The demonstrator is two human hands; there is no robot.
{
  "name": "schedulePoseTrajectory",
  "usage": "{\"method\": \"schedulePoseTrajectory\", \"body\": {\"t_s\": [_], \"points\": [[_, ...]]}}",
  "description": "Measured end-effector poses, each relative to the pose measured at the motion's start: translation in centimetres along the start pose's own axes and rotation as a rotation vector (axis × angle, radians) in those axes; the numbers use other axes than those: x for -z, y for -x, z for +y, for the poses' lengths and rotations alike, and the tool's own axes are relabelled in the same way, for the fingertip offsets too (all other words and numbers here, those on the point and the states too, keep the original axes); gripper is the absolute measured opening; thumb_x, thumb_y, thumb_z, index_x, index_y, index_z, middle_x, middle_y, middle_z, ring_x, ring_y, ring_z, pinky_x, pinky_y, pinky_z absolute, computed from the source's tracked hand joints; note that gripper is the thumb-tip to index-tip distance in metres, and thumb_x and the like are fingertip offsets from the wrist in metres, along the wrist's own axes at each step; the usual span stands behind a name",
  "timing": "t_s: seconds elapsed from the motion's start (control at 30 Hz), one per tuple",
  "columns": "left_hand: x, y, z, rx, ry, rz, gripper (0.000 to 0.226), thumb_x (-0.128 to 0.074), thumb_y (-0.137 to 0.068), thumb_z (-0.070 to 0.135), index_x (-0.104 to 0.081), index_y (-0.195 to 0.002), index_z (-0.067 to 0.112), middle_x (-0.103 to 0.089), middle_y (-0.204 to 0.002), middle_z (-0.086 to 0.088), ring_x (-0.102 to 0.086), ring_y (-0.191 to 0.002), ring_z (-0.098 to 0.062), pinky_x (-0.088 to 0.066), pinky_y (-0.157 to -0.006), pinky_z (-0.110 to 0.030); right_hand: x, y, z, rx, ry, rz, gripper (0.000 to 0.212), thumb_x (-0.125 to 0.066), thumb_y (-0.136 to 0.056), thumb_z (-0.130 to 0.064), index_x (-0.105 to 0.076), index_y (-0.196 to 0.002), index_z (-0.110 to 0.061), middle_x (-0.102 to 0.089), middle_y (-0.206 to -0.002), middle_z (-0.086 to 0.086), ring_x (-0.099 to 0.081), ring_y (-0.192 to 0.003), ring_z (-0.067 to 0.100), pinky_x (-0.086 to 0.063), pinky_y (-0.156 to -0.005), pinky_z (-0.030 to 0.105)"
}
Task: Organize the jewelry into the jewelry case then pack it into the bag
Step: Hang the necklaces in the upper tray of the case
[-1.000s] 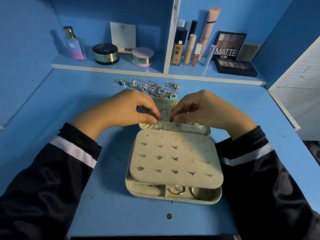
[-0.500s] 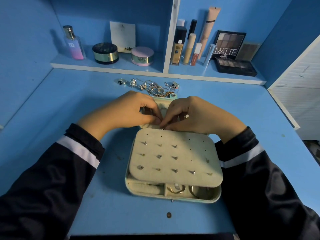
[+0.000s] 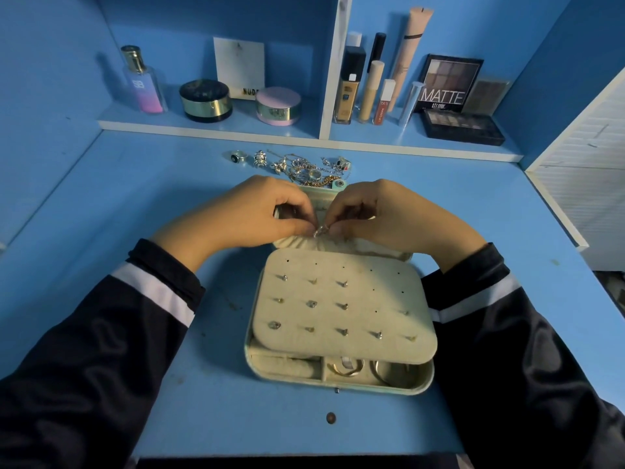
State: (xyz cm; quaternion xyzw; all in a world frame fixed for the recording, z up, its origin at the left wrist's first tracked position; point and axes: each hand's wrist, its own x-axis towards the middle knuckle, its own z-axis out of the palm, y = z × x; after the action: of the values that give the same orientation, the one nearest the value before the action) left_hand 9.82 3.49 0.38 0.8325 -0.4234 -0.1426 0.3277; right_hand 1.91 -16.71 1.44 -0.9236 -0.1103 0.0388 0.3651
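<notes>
An open pale-green jewelry case (image 3: 257, 370) lies on the blue desk, its cream earring panel (image 3: 341, 306) dotted with several studs. Rings sit in the front compartments (image 3: 345, 368). My left hand (image 3: 257, 211) and my right hand (image 3: 385, 214) meet over the case's far edge, fingertips pinching one small silver piece of jewelry (image 3: 320, 230) between them. Its exact kind is too small to tell. A heap of loose jewelry (image 3: 304, 167) lies on the desk just beyond my hands. No bag is in view.
A shelf (image 3: 209, 128) at the back holds a perfume bottle (image 3: 142, 81), two round jars, makeup tubes (image 3: 372, 93) and eyeshadow palettes (image 3: 463, 126). A white louvred panel (image 3: 588, 164) stands at right. A small dark dot (image 3: 330, 417) marks the desk near the front edge.
My two hands have drawn together over the case's far edge, and their fingertips now pinch the small silver piece between them.
</notes>
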Motion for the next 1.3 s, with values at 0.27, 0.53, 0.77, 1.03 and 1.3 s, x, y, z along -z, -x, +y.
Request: {"method": "schedulePoseTrajectory", "body": {"t_s": [0.27,0.53,0.77,1.03,1.3], "points": [[-0.4,-0.4,0.3,-0.042,0.145,0.221,0.015,-0.078,-0.081,0.020,-0.071,-0.084,0.033,-0.069,-0.082,0.014,-0.057,-0.070,0.007,-0.039,-0.065,-0.006,0.6,0.0,-0.1,-0.038,-0.351,0.219,0.008,-0.066,-0.089,-0.003,-0.066,-0.087,-0.011,-0.067,-0.075,0.003,-0.060,-0.067,0.009,-0.047,-0.065,0.016],[-1.3,-1.0,0.8,-0.032,0.331,0.306,0.019,-0.074,-0.076,0.036,-0.070,-0.095,0.038,-0.073,-0.094,0.020,-0.067,-0.088,-0.003,-0.051,-0.078,-0.014,0.5,-0.2,-0.8,-0.048,-0.643,0.322,0.007,-0.061,-0.091,-0.001,-0.063,-0.087,-0.006,-0.069,-0.075,0.002,-0.060,-0.065,0.011,-0.046,-0.060,0.020],[-1.6,-1.6,0.9,-0.010,0.446,0.322,0.023,-0.078,-0.080,0.021,-0.071,-0.101,0.027,-0.075,-0.097,0.014,-0.069,-0.094,-0.006,-0.053,-0.085,-0.020,0.4,-0.2,-1.2,-0.019,-0.794,0.297,0.011,-0.058,-0.091,0.003,-0.061,-0.086,-0.006,-0.069,-0.069,-0.002,-0.062,-0.064,0.011,-0.045,-0.060,0.020],[-1.5,-1.5,1.1,0.008,0.527,0.272,0.017,-0.074,-0.082,0.017,-0.071,-0.097,0.026,-0.076,-0.098,0.011,-0.070,-0.097,-0.007,-0.053,-0.092,-0.026,0.4,-0.3,-0.9,-0.028,-0.834,0.347,0.009,-0.059,-0.091,0.002,-0.063,-0.086,-0.005,-0.065,-0.074,0.004,-0.058,-0.065,0.010,-0.045,-0.059,0.018],[-1.9,-1.6,1.4,0.011,0.570,0.296,0.017,-0.075,-0.082,0.014,-0.072,-0.097,0.021,-0.076,-0.097,0.004,-0.071,-0.095,-0.010,-0.054,-0.088,-0.022,0.3,-0.6,-0.5,-0.049,-0.825,0.346,0.009,-0.063,-0.088,-0.001,-0.067,-0.086,-0.009,-0.067,-0.079,-0.001,-0.057,-0.069,0.007,-0.043,-0.063,0.018]]}}
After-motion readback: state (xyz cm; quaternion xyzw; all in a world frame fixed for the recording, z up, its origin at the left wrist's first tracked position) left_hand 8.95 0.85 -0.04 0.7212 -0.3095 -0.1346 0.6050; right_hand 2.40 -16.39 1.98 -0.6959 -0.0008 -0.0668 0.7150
